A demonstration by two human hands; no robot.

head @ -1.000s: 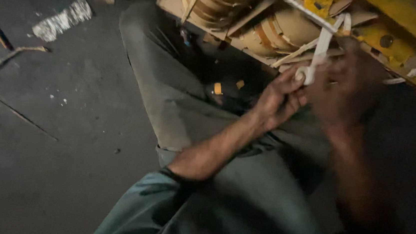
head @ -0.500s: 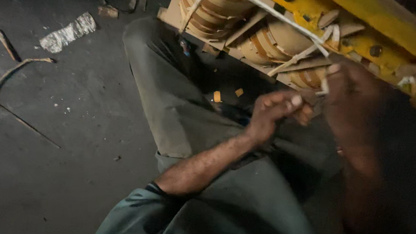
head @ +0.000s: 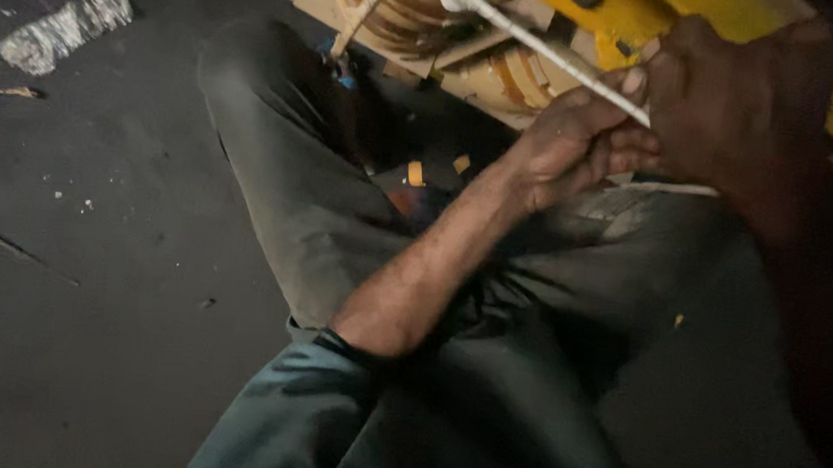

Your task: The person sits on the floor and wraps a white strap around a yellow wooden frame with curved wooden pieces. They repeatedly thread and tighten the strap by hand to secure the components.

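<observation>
While your left hand (head: 570, 142) has risen to pinch the white tape (head: 543, 49) taut, your right hand (head: 739, 112) now clenches it beside the yellow frame (head: 637, 7), tightening against the coil (head: 406, 7).

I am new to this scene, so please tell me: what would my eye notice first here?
First the yellow frame at top right, bright against the dark floor, with tan windings beside it. Just below it, the left hand and right hand meet on a white strip that runs up to the frame. A crumpled grey wrapper lies at top left.
</observation>
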